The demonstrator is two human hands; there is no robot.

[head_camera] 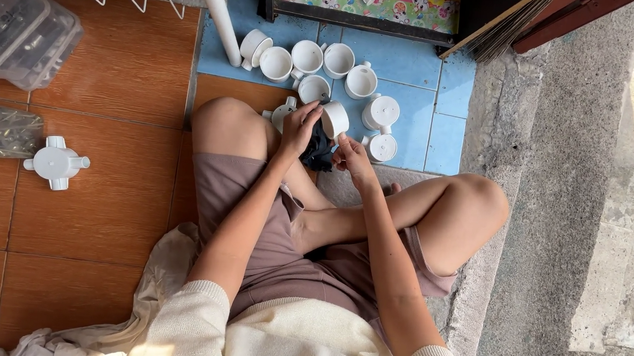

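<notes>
Left hand point(300, 126) clasps a white plastic conduit box point(334, 118) over the shins; right hand point(351, 156) pinches the dark cloth point(317, 152) beneath it. Looks light, rigid, smooth; best held round its rim

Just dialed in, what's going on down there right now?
A person sits cross-legged on the floor. The left hand holds a white round fitting together with a dark cloth, and the right hand touches the cloth from the other side. More white round fittings lie in a cluster on the blue tiles just ahead. Off to the left, a four-way white fitting lies alone on the orange tiles, near a clear plastic box and a clear bag of small parts.
</notes>
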